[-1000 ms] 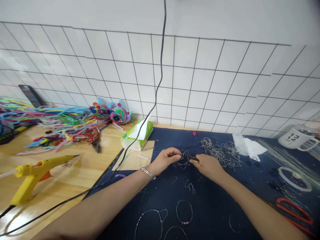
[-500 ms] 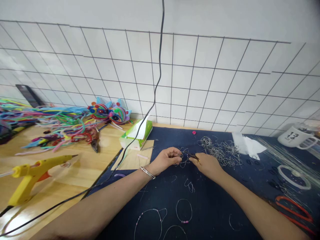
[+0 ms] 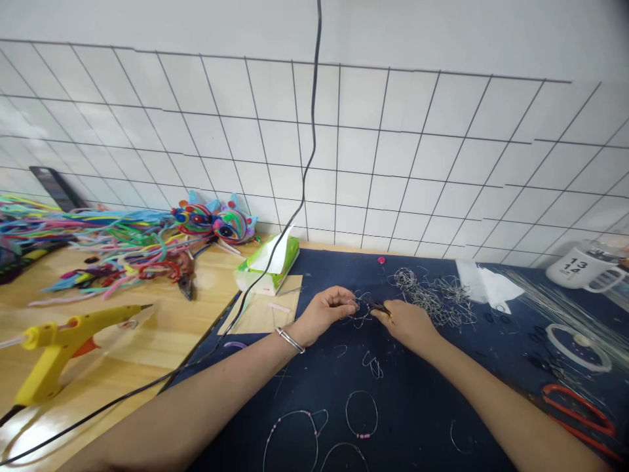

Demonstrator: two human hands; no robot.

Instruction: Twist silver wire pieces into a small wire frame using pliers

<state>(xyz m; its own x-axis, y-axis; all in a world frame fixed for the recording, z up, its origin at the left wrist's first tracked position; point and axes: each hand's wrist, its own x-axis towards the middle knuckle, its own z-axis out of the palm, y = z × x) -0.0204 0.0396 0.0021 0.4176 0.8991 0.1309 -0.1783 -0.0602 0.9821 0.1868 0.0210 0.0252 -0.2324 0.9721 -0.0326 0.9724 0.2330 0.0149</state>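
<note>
Pinching, left hand point(image 3: 328, 314): we see thumb and fingertips closed on a small beaded wire piece point(image 3: 362, 319); a silver bangle point(image 3: 289, 340) circles the wrist.
Right hand point(image 3: 410, 324): we find its fingers clenched around the handles of dark pliers point(image 3: 378, 307), nose pointing left toward the wire; whether the jaws bite it, we cannot tell.
Wire piece: we place it between the two hands, above the dark blue mat point(image 3: 417, 406); its loops spread out below the left fingertips.
Near edge of the mat: we note a wire ring with pink beads point(image 3: 363, 436) and, left of it, a larger beaded wire outline point(image 3: 295, 412).
Bent scrap point(image 3: 373, 365): we see it lying between that ring and the hands.
Beyond the right hand: we make out a tangled wire heap point(image 3: 435, 298), then straight wires point(image 3: 570, 314) and a white mug point(image 3: 582, 267).
Wooden tabletop point(image 3: 162, 341), left: we have a yellow glue gun point(image 3: 63, 347) in front of colourful fuzzy stems point(image 3: 122, 226).
Tissue box point(image 3: 265, 283): we see a black cable point(image 3: 308, 164) crossing in front of it.
</note>
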